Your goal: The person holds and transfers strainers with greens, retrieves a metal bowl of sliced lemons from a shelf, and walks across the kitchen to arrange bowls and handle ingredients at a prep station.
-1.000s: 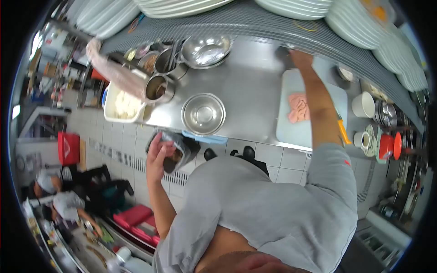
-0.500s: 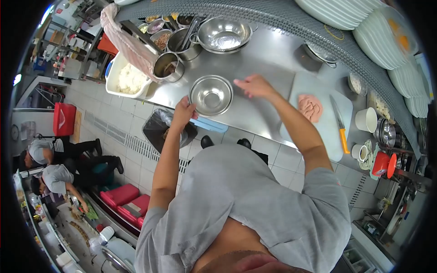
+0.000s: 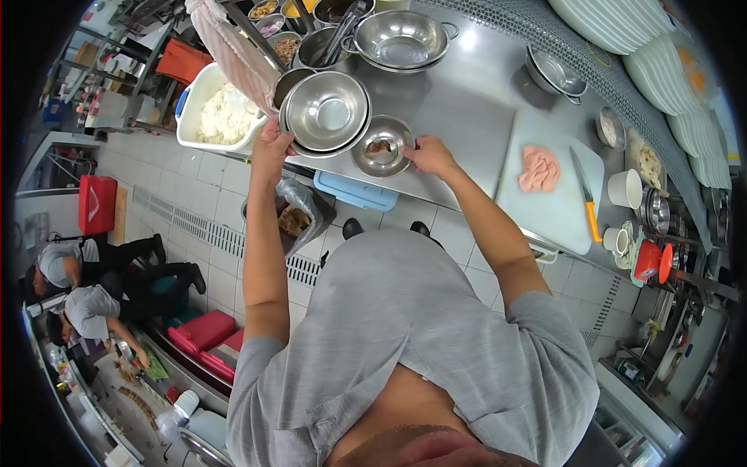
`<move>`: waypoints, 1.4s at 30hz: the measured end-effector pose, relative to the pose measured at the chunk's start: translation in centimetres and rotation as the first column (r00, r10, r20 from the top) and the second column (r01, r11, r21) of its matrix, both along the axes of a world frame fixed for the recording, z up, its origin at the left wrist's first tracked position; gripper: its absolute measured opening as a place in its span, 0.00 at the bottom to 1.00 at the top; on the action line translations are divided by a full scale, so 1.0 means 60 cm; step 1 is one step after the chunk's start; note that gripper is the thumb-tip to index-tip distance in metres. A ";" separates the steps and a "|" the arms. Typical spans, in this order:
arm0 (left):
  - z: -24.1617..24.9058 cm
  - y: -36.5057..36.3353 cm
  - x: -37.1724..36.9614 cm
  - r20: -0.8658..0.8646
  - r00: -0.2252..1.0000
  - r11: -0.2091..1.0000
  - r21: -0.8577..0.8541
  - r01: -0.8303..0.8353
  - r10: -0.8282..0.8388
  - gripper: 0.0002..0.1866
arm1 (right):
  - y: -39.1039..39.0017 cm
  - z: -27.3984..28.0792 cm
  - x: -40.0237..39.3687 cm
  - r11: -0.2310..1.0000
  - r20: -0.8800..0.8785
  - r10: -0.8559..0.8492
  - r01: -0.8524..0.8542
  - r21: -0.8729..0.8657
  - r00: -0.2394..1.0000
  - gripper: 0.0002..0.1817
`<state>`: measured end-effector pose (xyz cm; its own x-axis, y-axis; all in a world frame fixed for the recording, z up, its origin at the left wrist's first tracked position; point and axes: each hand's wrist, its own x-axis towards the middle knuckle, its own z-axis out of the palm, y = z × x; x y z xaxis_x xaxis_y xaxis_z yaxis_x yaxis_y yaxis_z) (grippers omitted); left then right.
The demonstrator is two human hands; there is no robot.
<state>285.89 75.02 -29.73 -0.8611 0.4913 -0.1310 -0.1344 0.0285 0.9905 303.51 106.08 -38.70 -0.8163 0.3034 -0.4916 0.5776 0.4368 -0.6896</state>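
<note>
My left hand (image 3: 272, 148) is closed on the rim of the larger steel bowls (image 3: 327, 113), which look nested and are held at the counter's left front. Just right of them, a smaller steel bowl (image 3: 382, 146) with some brown food in it has its right rim pinched by my right hand (image 3: 426, 155). Pale pink meat (image 3: 539, 169) lies on the white cutting board (image 3: 560, 210), left of a knife with an orange handle (image 3: 593, 221).
Left of the bowls is a white tub (image 3: 227, 105) of white food. A two-handled steel bowl (image 3: 401, 39) stands behind. An open bin (image 3: 299, 214) is below the counter edge. Two people (image 3: 91, 311) work at far left. Plates (image 3: 660, 82) are stacked at right.
The larger bowls have moved left and up with my left hand. The smaller bowl with brown food now shows beside them, and my right hand, empty before, has taken its rim.
</note>
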 end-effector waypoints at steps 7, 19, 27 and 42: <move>-0.058 -0.063 0.011 0.081 0.997 0.998 -0.056 0.011 -0.007 0.23 | 0.005 0.000 0.034 0.904 -0.096 -0.393 0.366 -0.221 0.914 0.13; -0.194 -0.023 0.009 0.202 0.975 0.970 -0.200 0.138 -0.097 0.21 | 0.138 0.039 0.214 0.538 -0.284 -0.842 0.745 -0.394 0.458 0.10; -0.185 0.007 0.036 0.249 0.963 0.973 -0.176 0.151 -0.104 0.19 | 0.373 0.080 0.360 0.279 -0.449 -0.887 0.902 -0.329 0.110 0.08; -0.150 0.027 0.112 0.372 0.924 0.958 -0.287 0.025 0.087 0.09 | 0.835 0.005 0.296 0.115 -0.581 -0.721 0.892 0.437 0.378 0.17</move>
